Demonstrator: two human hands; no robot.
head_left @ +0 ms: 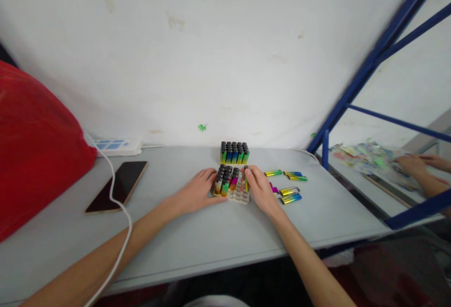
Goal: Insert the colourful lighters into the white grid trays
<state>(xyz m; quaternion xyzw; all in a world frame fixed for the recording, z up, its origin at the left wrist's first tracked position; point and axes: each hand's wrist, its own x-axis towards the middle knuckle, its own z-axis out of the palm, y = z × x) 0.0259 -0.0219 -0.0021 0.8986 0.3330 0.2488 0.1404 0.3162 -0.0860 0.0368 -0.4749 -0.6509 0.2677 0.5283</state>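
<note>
A pale tray (238, 197) with rows of small round pockets sits on the desk. Several lighters (222, 180) with black tops stand upright in its left part, and the right front pockets show bare. My left hand (200, 189) grips the tray's left side, fingers at the far corner and thumb along the front edge. Pinched in my right hand (259, 187) is a yellow-green lighter (246, 184), upright over the tray's right side. Loose lighters (289, 191) in shiny blue, yellow, green and magenta lie right of this hand.
Behind the tray stands a full block of lighters (234, 153) near the wall. On the left are a phone (118, 187), a white cable (113, 189), a power strip (120, 146) and a red bag (38, 142). Blue metal bars (352, 86) rise at right; beyond them another person's hands (417, 163) show.
</note>
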